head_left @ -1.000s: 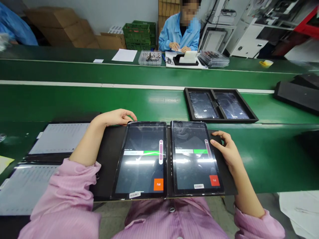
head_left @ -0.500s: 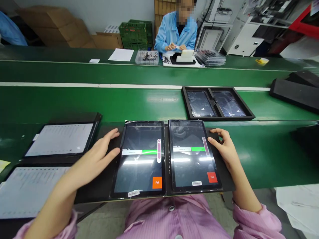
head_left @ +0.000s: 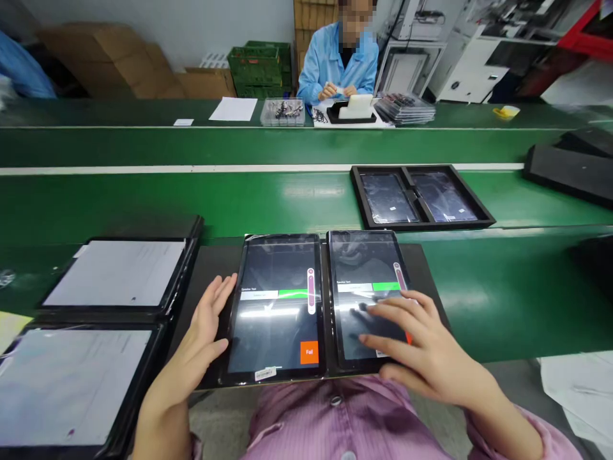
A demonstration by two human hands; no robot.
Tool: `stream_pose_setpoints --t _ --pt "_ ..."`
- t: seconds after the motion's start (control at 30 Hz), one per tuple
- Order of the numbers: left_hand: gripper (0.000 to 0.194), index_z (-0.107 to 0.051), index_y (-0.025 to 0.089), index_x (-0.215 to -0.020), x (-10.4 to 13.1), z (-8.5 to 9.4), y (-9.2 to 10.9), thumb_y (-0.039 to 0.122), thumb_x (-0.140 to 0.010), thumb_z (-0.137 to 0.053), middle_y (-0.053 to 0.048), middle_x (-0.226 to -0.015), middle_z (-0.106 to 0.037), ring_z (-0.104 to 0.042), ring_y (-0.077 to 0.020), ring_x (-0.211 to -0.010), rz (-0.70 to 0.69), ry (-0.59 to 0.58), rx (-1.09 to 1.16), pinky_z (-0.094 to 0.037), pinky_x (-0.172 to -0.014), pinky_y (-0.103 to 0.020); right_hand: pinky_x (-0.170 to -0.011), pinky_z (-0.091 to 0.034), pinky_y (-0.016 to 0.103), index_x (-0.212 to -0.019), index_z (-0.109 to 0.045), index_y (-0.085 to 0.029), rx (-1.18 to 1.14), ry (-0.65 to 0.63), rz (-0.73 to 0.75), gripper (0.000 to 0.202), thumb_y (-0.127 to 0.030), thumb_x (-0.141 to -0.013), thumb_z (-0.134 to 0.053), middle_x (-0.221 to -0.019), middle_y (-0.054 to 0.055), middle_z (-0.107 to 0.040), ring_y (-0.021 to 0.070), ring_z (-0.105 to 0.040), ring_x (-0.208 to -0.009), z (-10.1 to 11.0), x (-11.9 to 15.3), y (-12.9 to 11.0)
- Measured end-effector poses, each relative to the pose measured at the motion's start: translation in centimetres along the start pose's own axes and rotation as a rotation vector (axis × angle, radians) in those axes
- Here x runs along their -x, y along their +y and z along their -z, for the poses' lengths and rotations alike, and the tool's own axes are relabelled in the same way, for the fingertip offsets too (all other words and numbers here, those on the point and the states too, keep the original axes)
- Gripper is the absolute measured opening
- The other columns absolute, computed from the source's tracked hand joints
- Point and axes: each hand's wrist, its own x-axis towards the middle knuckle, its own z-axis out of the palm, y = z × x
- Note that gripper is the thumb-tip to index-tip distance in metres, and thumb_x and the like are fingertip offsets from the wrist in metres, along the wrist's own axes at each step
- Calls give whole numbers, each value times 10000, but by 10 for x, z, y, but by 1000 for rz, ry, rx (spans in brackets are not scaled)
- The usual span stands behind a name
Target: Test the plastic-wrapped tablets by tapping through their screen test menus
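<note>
Two tablets lie side by side on a black tray in front of me, both with lit dark screens showing a green bar and a pink slider. On the left tablet [head_left: 272,338] an orange "Fail" box shows at lower right. My left hand [head_left: 204,338] rests open along this tablet's left edge, on the black tray [head_left: 215,262]. Over the lower half of the right tablet [head_left: 357,262] my right hand [head_left: 416,345] is spread open, covering most of its orange box. Whether its fingertips touch the glass I cannot tell.
Two tablets with white screens [head_left: 115,275] lie at left in black trays. A black tray with two dark tablets [head_left: 424,225] sits ahead on the green bench [head_left: 268,198]. Across it works a person in blue [head_left: 313,57], beside a clear parts box [head_left: 282,112]. Black trays [head_left: 569,172] lie right.
My right hand has moved left from the tray's right side to over the right tablet's screen. My left hand has shifted slightly down. The right tablet's orange box is now mostly covered.
</note>
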Motion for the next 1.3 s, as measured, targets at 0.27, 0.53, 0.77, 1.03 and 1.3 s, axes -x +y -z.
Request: stream_pose_setpoints --t 0.27,0.53,0.77,1.03,1.3 --pt "750 109 321 -1662 2 7 1 379 -1083 -364 -154 -1750 -98 -75 -393 -1609 -179 -64 24 -24 -1253 -735 -1168 -240 553 -1086 -761 -252 46 -18 64 334 -509 -1045 -552 -1314 128 -660 310 -551 -1205 -12 -9 -16" --pt "738 150 295 -1656 -1 7 3 534 -1103 -274 -165 -1753 -58 -73 -364 -1614 -203 -102 -45 23 -1267 -686 -1166 -305 567 -1230 -742 -347 -99 86 -228 360 -512 -1051 -476 -1410 78 -586 341 -548 -1268 7 7 43" --pt "788 182 264 -1649 -2 8 6 593 -1091 -266 -178 -1752 -24 -67 -361 -1615 -220 -122 -136 3 -1276 -663 -1137 -333 627 -1164 -745 -240 -127 314 -861 550 -665 -925 -489 -1201 140 -609 382 -523 -1240 -36 11 124" --pt "791 193 236 -1648 -3 12 9 550 -1091 -273 -200 -1744 -43 -119 -390 -1604 -215 -139 -227 -79 -1268 -689 -1183 -282 612 -1107 -777 -266 -280 342 -957 537 -691 -845 -577 -1318 136 -553 378 -472 -1361 -39 18 117" --pt "792 174 241 -1654 -4 13 9 577 -1089 -268 -175 -1752 -28 -106 -373 -1609 -220 -129 -218 -81 -1276 -667 -1171 -323 553 -1116 -790 -294 -355 347 -1040 552 -702 -753 -704 -1404 119 -544 366 -481 -1376 -39 19 117"
